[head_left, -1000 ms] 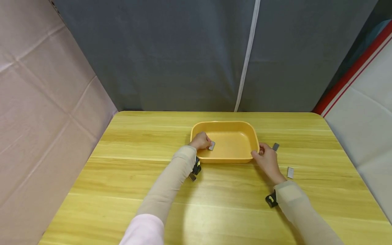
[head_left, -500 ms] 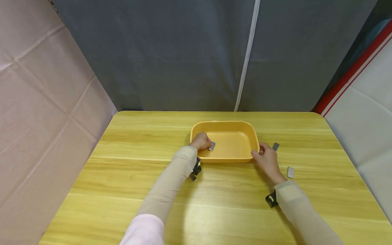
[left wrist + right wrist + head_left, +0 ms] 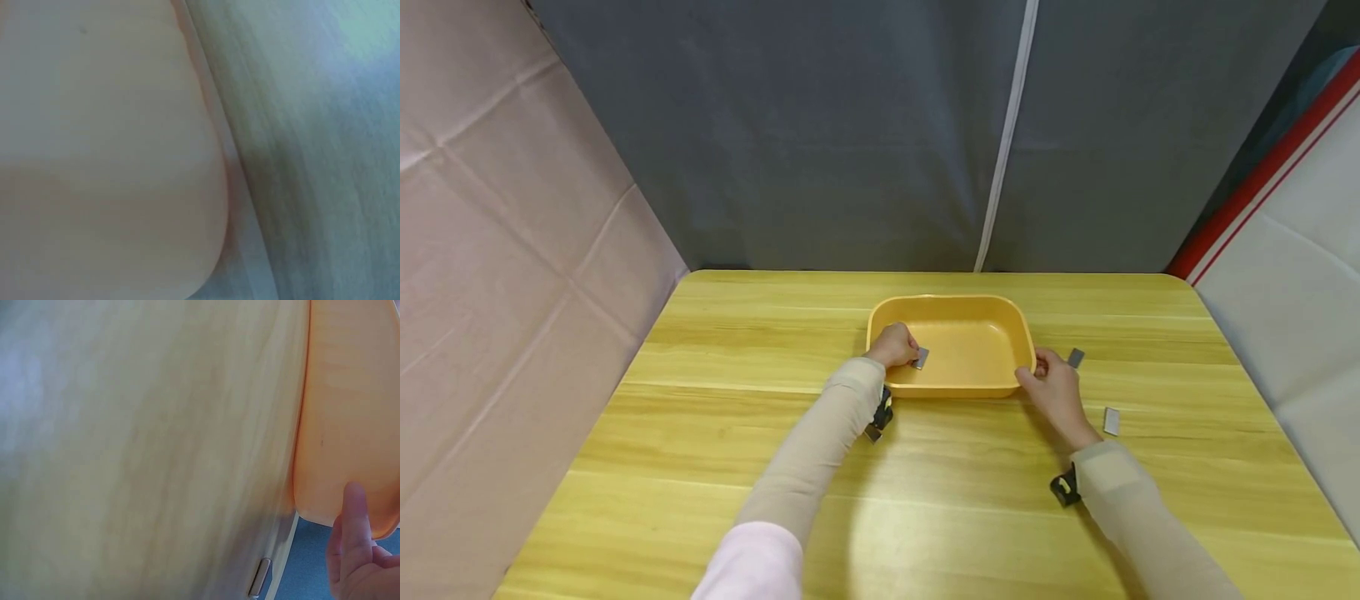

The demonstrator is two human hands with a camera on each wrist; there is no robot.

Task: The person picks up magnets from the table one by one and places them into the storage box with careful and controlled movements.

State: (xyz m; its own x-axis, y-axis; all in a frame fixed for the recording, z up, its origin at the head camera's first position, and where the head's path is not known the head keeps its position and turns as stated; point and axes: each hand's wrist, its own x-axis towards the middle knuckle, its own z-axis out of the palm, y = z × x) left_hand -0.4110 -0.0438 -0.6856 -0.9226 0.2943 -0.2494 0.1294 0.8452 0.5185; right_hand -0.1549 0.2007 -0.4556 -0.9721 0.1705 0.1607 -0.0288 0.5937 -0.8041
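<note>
A yellow-orange plastic basin [image 3: 955,392] stands on the wooden table. My left hand [image 3: 893,345] reaches over its left side and pinches a small grey rectangular piece [image 3: 922,358] inside it. The fingertips are partly hidden. My right hand [image 3: 1054,388] grips the basin's right rim, thumb at the near side. In the right wrist view, the right hand [image 3: 362,559] lies against the end of the basin [image 3: 344,412]. The left wrist view shows only the basin's wall [image 3: 112,125] close up and the tabletop, with no fingers visible.
On the wooden table [image 3: 737,467], one grey piece [image 3: 1076,358] lies just beyond the right hand and another [image 3: 1112,422] beside the right wrist. A dark piece [image 3: 872,433] shows under the left wrist strap. A grey curtain [image 3: 850,150] hangs behind the table.
The grey piece in my left hand has turned very slightly. Both hands and the basin otherwise keep their places.
</note>
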